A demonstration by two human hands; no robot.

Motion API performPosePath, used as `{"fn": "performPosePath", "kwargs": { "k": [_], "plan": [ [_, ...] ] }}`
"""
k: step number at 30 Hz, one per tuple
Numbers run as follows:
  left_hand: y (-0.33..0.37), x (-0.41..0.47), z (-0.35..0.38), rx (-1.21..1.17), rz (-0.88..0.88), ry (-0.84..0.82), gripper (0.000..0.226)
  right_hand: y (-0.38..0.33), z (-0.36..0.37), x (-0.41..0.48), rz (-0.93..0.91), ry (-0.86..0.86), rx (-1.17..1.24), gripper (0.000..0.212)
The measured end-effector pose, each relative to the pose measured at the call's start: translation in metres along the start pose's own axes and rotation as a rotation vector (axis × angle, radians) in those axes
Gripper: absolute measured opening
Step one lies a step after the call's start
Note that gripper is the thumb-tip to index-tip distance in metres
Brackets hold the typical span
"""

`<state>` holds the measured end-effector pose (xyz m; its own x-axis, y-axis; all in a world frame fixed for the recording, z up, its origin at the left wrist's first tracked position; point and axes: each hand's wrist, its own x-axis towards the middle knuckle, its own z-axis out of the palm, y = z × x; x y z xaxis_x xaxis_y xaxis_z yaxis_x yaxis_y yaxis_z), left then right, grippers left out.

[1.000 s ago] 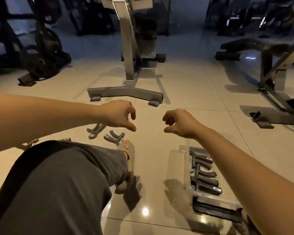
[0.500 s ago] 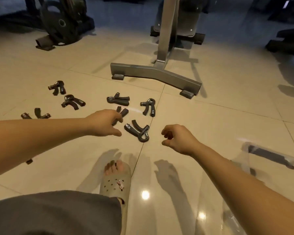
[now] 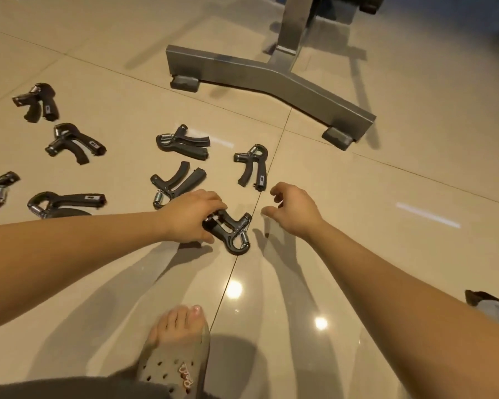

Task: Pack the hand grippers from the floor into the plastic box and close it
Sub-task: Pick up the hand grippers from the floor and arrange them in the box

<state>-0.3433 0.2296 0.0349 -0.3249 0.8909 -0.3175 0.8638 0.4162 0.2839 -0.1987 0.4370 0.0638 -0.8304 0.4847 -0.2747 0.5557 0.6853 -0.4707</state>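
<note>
From the head cam, the left hand (image 3: 192, 216) has its fingers wrapped over the handles of a black hand gripper (image 3: 231, 230) lying on the tiled floor (image 3: 372, 226), spring end pointing toward the person. The right hand (image 3: 296, 208) hovers just beside it, fingers loosely curled and holding nothing. More grippers, like this one (image 3: 252, 165), lie scattered further out near a grey metal stand base (image 3: 271, 79).

Tiled floor (image 3: 386, 254). Left hand (image 3: 190, 216) closes its fingers over the handles of the nearest hand gripper (image 3: 232, 228), spring end toward the viewer. Right hand (image 3: 294, 208) hovers just right of it, fingers curled, empty. More grippers lie scattered far and left. Grey machine base (image 3: 271, 79) beyond. Sandalled foot (image 3: 176, 352) near.
</note>
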Motion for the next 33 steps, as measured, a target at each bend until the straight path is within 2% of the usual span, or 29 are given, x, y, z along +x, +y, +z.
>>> {"fn": "performPosePath", "kwargs": {
  "k": [4,6,10,12,18,20,24,27,33],
  "plan": [
    [-0.015,0.031,0.018,0.152,0.128,-0.132,0.095,0.001,0.008,0.047,0.053,-0.005,0.029,0.048],
    [-0.019,0.040,0.028,0.178,0.178,-0.140,0.089,0.001,0.012,0.070,0.084,0.005,0.045,0.048],
    [-0.027,0.051,0.033,0.112,0.215,-0.037,0.067,0.005,0.027,0.111,0.134,0.021,0.063,0.051],
    [-0.032,0.048,0.036,0.030,0.176,-0.010,0.062,0.005,0.039,0.130,0.145,0.031,0.077,0.055],
    [-0.038,0.033,0.059,-0.295,-0.032,0.157,0.057,-0.012,0.061,0.171,0.275,0.098,0.081,0.086],
    [-0.037,0.033,0.062,-0.333,-0.053,0.186,0.057,-0.014,0.062,0.177,0.309,0.097,0.025,0.083],
    [-0.034,0.032,0.060,-0.319,-0.044,0.190,0.058,-0.007,0.054,0.177,0.286,0.040,-0.081,0.063],
    [-0.028,0.030,0.056,-0.322,-0.035,0.188,0.059,0.007,0.039,0.163,0.289,-0.018,-0.079,0.055],
    [0.004,0.020,0.022,-0.282,0.007,0.145,0.063,0.045,-0.031,0.100,0.188,-0.025,-0.061,0.048]
  ]
}}
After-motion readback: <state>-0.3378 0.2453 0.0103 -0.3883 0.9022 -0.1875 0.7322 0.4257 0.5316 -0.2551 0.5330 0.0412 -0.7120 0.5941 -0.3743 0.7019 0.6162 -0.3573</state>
